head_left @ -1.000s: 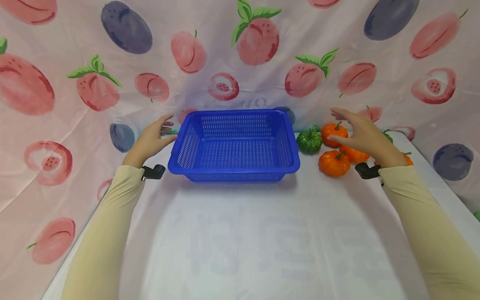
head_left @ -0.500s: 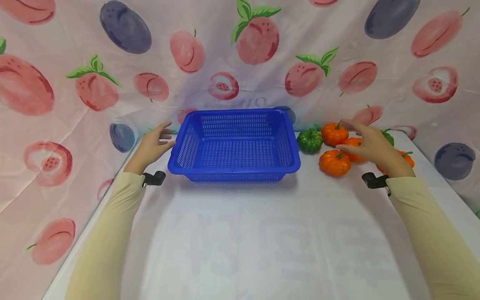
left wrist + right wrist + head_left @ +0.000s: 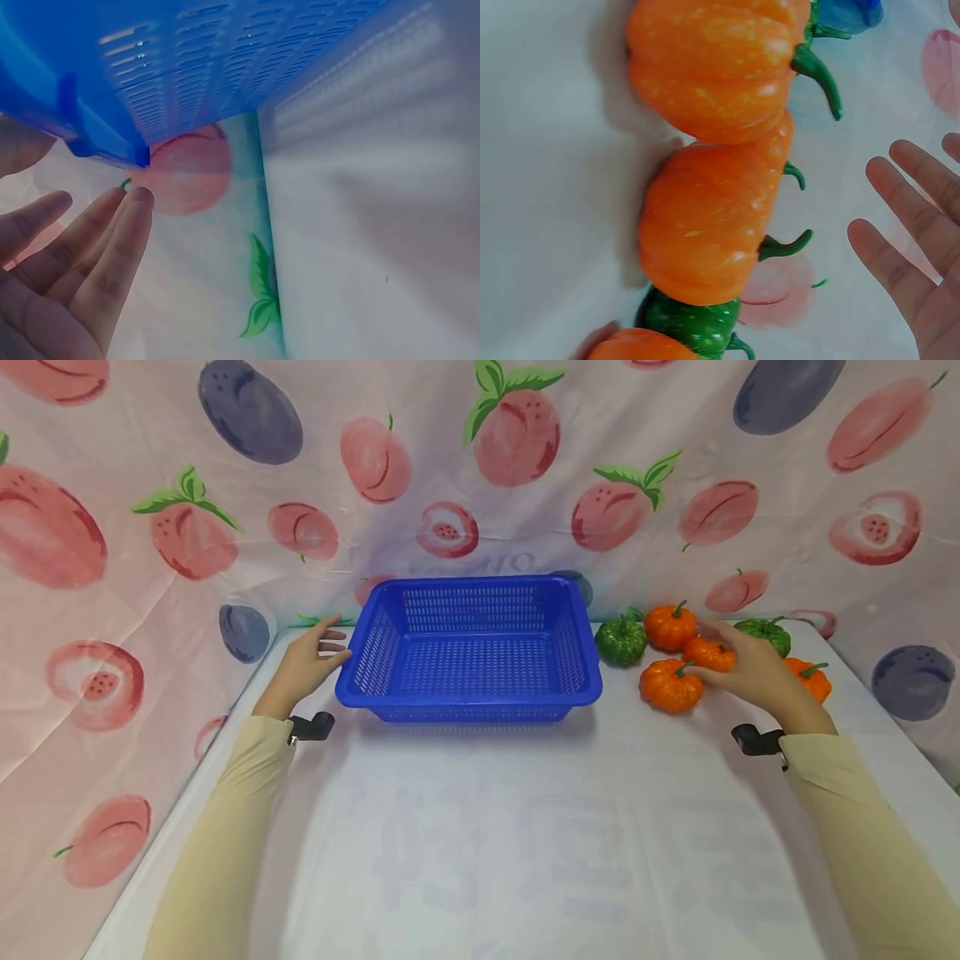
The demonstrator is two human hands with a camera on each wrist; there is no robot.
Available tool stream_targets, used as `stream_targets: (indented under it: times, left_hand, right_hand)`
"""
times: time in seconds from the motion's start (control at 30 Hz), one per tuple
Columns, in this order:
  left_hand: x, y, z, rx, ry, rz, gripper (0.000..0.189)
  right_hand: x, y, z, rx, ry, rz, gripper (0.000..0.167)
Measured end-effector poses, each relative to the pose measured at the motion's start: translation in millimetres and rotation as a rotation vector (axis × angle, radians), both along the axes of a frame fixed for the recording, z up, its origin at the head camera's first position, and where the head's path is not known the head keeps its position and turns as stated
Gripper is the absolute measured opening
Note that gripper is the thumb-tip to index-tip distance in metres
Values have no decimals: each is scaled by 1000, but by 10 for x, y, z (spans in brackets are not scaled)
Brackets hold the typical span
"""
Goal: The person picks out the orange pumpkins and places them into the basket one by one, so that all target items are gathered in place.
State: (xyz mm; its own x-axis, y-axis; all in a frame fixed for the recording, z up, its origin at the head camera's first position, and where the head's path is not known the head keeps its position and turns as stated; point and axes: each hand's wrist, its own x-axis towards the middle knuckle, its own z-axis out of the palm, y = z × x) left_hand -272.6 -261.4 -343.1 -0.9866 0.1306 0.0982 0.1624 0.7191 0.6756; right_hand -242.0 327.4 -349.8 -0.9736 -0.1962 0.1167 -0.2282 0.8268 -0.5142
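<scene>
A blue plastic basket (image 3: 468,700) with perforated walls stands on the white table. Beside its left rim is my left hand (image 3: 303,664), fingers extended; in the left wrist view the fingers (image 3: 112,255) show a gap from the basket wall (image 3: 225,52). Small pumpkins lie right of the basket: a front orange one (image 3: 670,687), a back orange one (image 3: 669,628), a middle orange one (image 3: 705,653) and others. Over them hovers my right hand (image 3: 750,668), fingers spread and holding nothing. The right wrist view shows its fingers (image 3: 907,202) apart from the orange pumpkins (image 3: 705,225).
A green pumpkin (image 3: 621,642) sits close to the basket's right side. Another green one (image 3: 767,633) and an orange one (image 3: 810,679) lie farther right, partly behind the right hand. A fruit-printed cloth (image 3: 525,527) hangs behind the table (image 3: 480,827).
My right hand has moved rightward and lower, uncovering more of the pumpkins. My left hand has dropped slightly beside the basket. Basket and pumpkins stay put.
</scene>
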Motion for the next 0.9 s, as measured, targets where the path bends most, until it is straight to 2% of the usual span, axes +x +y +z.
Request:
stream_targets:
  times: [0.2,0.37,0.7,0.9]
  left_hand:
    - [-3,-25,-52,18,-2,11,57]
    - [-15,-60,-85,82,-22,-1,53]
    - [-46,-85,-99,229,-112,-28,51]
    - [-48,-69,-80,259,-173,-43,50]
  right_hand:
    - [20,37,-67,-5,-42,-20,82]
    - [44,59,-108,5,-53,-32,80]
    - [72,113,-182,10,-45,-31,77]
    - [77,125,-245,52,-24,-32,76]
